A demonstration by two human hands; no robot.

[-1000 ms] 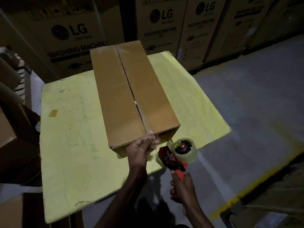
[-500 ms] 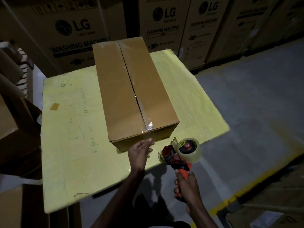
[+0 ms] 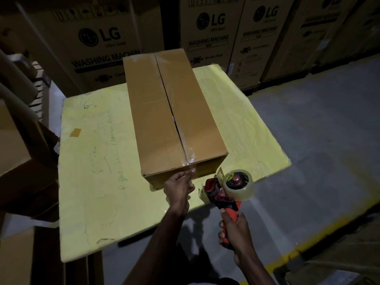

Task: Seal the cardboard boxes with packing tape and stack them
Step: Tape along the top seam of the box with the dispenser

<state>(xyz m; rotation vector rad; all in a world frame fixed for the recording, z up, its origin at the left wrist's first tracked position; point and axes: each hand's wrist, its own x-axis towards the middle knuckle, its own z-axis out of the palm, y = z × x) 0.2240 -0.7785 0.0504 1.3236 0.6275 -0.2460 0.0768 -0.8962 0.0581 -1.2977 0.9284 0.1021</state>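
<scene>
Cardboard box [image 3: 156, 120], left hand [image 3: 178, 187] touching end, right hand [image 3: 236, 233] gripping tape dispenser [image 3: 228, 190]

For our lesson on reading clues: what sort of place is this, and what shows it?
Probably a warehouse: LG washing machine cartons stand in a row, the concrete floor has a yellow line, and the right hand grips a packing tape dispenser.

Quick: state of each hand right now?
Left hand: open, fingers pressing on the near end of the cardboard box.
Right hand: closed around the handle of the tape dispenser.
</scene>
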